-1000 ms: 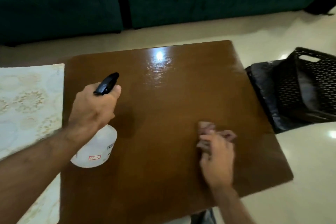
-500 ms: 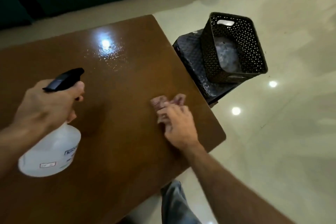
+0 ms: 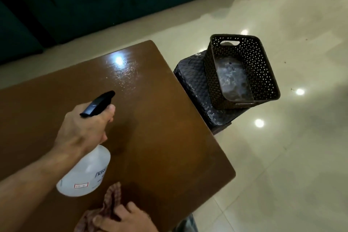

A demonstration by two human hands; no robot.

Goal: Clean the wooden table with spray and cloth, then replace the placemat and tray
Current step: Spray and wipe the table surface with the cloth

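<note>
The wooden table (image 3: 169, 137) fills the left and middle of the head view, with wet droplets near its far corner. My left hand (image 3: 84, 130) grips a white spray bottle (image 3: 84, 173) by its black trigger head (image 3: 99, 103), held above the table. At the bottom edge my right hand (image 3: 122, 218) holds a brownish checked cloth (image 3: 109, 199) against the table's near edge. A dark perforated tray (image 3: 267, 73) stands on a dark folded mat (image 3: 194, 81) on the floor to the right of the table.
A dark teal sofa (image 3: 94, 2) runs along the far side. Glossy cream floor tiles (image 3: 282, 156) spread to the right of the table. A bit of grey trouser leg (image 3: 186, 224) shows at the bottom.
My right hand has pulled the cloth back from the middle of the table to its near edge. The view has swung to the right, and the patterned mat on the left is out of view.
</note>
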